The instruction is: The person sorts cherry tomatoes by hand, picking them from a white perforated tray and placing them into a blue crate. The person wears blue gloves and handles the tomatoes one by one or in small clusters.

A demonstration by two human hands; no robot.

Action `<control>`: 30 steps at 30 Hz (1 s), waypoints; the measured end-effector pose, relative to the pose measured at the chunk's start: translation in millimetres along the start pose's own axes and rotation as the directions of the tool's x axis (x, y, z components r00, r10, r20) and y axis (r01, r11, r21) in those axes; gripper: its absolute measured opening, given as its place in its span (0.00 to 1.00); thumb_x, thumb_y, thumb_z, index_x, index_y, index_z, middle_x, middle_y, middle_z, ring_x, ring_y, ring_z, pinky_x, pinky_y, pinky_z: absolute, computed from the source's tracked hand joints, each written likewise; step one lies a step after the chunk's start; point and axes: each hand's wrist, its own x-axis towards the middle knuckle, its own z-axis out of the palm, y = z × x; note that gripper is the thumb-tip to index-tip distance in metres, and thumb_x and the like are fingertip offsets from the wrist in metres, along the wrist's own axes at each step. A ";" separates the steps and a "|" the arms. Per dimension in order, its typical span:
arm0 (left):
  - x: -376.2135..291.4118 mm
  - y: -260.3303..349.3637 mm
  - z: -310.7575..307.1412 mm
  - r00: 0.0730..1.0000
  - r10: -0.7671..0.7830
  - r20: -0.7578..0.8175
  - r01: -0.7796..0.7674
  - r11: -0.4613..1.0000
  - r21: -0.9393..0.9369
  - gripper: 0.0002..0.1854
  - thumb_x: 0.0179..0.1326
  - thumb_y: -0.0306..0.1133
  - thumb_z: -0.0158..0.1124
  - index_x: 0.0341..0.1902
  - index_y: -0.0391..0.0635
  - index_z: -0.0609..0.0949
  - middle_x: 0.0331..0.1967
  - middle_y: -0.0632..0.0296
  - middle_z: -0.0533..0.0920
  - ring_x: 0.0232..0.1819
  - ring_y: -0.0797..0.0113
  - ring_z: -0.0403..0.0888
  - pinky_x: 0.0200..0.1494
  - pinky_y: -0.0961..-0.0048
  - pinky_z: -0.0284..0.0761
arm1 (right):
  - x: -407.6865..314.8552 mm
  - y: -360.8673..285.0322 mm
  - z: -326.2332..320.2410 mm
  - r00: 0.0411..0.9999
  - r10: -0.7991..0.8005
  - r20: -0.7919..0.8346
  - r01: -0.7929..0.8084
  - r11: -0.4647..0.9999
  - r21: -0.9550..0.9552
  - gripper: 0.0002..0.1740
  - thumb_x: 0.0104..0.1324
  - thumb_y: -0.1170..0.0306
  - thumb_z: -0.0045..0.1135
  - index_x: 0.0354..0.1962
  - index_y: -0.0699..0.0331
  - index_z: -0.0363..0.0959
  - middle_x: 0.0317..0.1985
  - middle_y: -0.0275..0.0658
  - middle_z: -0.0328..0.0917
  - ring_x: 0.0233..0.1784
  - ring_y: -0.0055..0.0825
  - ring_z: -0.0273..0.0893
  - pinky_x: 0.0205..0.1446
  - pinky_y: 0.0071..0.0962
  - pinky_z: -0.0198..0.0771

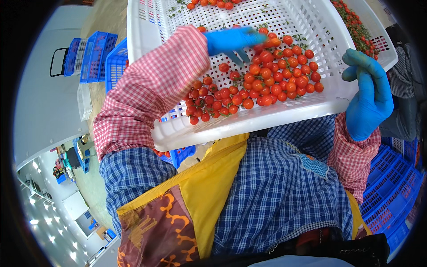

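A white perforated plastic crate (233, 128) is tilted in front of me, with many red cherry tomatoes (277, 76) along its near side. My left hand (237, 40), in a blue glove, reaches into it with fingers stretched out and slightly blurred. Its fingertips are at the upper left of the tomato pile, and no tomato shows in its grasp. My right hand (368, 96), also gloved in blue, is beside the crate's right rim with its fingers bent. Whether those fingertips hold something small is hidden. Green stems (300, 41) lie among the fruit.
More tomatoes (217, 4) sit at the crate's far side. Another white crate (388, 50) at upper right holds tomatoes and stems. Blue crates stand at left (98, 56) and in a stack at right (390, 190). Part of another person (402, 110) shows at the right edge.
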 end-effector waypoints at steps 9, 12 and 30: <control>-64.8 -53.4 -30.1 0.835 -0.549 0.044 0.222 0.409 0.885 0.48 0.38 0.52 0.69 0.59 0.40 0.57 0.48 0.47 0.72 0.45 0.56 0.76 0.40 0.67 0.76 | -2.0 4.3 -2.9 0.996 0.083 -0.013 -0.083 0.996 0.018 0.11 0.59 0.81 0.43 0.38 0.71 0.73 0.35 0.42 0.78 0.28 0.17 0.71 0.34 0.16 0.68; -61.3 -63.1 -8.9 0.815 -0.564 0.137 0.190 0.482 0.855 0.50 0.35 0.48 0.72 0.58 0.39 0.56 0.48 0.46 0.72 0.48 0.53 0.73 0.45 0.67 0.74 | -1.8 4.1 -3.7 0.996 0.089 0.012 -0.089 0.995 0.036 0.11 0.60 0.81 0.44 0.38 0.71 0.73 0.35 0.42 0.78 0.29 0.18 0.71 0.35 0.17 0.68; 11.8 16.0 33.6 0.991 0.135 -0.025 -0.136 0.989 -0.063 0.45 0.49 0.50 0.63 0.64 0.40 0.52 0.58 0.45 0.63 0.40 0.61 0.78 0.44 0.74 0.75 | 2.1 5.4 -4.6 0.999 0.050 -0.016 -0.049 0.998 0.049 0.11 0.60 0.80 0.43 0.39 0.73 0.73 0.36 0.42 0.78 0.30 0.19 0.72 0.36 0.19 0.69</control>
